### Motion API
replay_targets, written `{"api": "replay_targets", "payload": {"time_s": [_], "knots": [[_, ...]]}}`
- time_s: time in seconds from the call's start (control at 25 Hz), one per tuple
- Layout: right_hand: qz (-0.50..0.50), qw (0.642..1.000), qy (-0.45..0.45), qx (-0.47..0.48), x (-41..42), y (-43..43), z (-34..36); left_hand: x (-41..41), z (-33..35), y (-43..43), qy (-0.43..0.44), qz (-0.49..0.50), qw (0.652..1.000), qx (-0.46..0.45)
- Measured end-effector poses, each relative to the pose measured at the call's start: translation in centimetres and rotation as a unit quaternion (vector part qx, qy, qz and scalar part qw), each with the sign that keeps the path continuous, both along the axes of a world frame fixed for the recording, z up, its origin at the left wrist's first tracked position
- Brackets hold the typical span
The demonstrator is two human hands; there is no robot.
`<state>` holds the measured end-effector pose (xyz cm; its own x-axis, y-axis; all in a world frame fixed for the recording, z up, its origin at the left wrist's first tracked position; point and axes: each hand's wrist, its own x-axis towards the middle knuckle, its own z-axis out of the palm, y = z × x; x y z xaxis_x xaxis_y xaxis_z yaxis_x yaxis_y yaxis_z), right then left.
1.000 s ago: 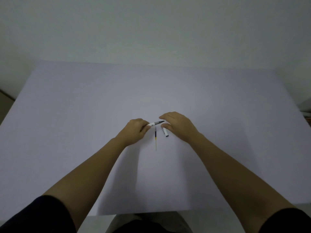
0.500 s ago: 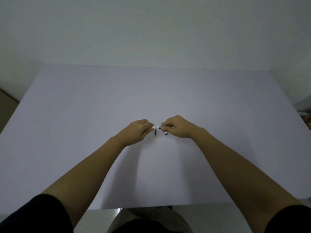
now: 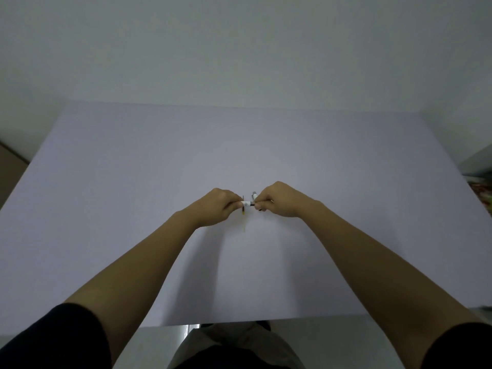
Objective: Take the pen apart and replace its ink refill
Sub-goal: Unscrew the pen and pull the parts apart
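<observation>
My left hand point(image 3: 219, 207) and my right hand point(image 3: 279, 199) meet over the middle of the table, both pinching one pen point(image 3: 247, 203). Only a short white and dark stretch of the pen shows between the fingertips; the rest is hidden in the two fists. A thin ink refill point(image 3: 243, 221) with a dark tip and a yellowish tube lies on the table just below the hands, pointing towards me. A small white pen cap point(image 3: 254, 194) lies just behind my right hand's fingers.
The pale lavender table point(image 3: 133, 182) fills the view, with its near edge close to my lap. A plain wall stands behind it. Some coloured items show at the far right edge point(image 3: 483, 190).
My right hand closed onto the pen's dark end, which my left hand was holding alone. Both hands now grip it end to end, a little higher above the refill.
</observation>
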<state>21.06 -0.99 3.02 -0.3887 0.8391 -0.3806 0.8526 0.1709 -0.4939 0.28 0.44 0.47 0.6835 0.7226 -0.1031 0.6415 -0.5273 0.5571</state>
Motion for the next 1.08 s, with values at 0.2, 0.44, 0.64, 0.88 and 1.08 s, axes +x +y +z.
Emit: {"api": "replay_targets", "payload": {"time_s": [0.2,0.44,0.64,0.88,1.08], "knots": [[0.014,0.989,-0.004,0.148,-0.6,-1.0,0.0,-0.5,0.2,0.3,0.005,0.043,0.997,-0.07],[-0.01,0.999,0.008,0.039,-0.3,-0.6,0.1,-0.5,0.7,-0.3,-0.005,0.027,0.999,-0.04],[-0.033,0.994,0.057,0.09,-0.1,-0.7,0.6,-0.5,1.0,-0.2,-0.015,0.035,0.999,-0.037],[-0.02,0.995,0.048,0.087,0.0,-0.8,1.2,-0.3,1.1,-0.3,-0.023,0.031,0.999,-0.025],[-0.018,0.998,0.014,0.056,0.2,-0.8,1.1,-0.2,1.0,-0.3,-0.024,0.03,0.999,-0.022]]}}
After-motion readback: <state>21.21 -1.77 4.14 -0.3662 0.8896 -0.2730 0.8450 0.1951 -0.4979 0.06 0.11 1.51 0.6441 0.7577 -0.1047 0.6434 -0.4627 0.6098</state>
